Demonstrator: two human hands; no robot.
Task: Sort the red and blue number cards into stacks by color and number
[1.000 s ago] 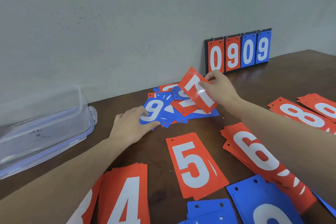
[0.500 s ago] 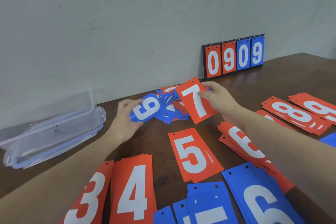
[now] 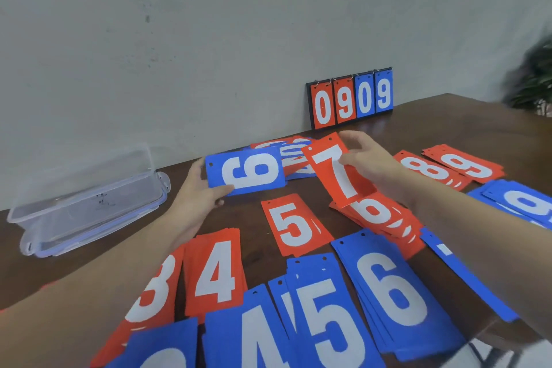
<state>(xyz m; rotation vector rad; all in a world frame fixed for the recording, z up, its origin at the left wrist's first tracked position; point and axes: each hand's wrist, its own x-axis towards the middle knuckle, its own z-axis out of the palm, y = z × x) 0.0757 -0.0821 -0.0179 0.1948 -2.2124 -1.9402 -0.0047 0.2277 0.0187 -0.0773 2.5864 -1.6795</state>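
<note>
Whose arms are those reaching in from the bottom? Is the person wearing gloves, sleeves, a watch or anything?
They are a person's two bare arms, seen from a camera on the head. The left hand and right hand wear no gloves, and no ring, watch or bracelet shows. Both forearms are uncovered as far as the picture's edge, so no sleeve is visible. No cables or markings appear on them.

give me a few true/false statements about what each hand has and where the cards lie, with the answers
1. The left hand holds a blue card with a white numeral. True.
2. The right hand holds a blue 7 card. False: its 7 card is red.
3. The scoreboard by the wall reads 0909. True.
4. The clear plastic box is full of cards. False: no cards show in it.
5. The red 5 card lies on the table. True.
</note>
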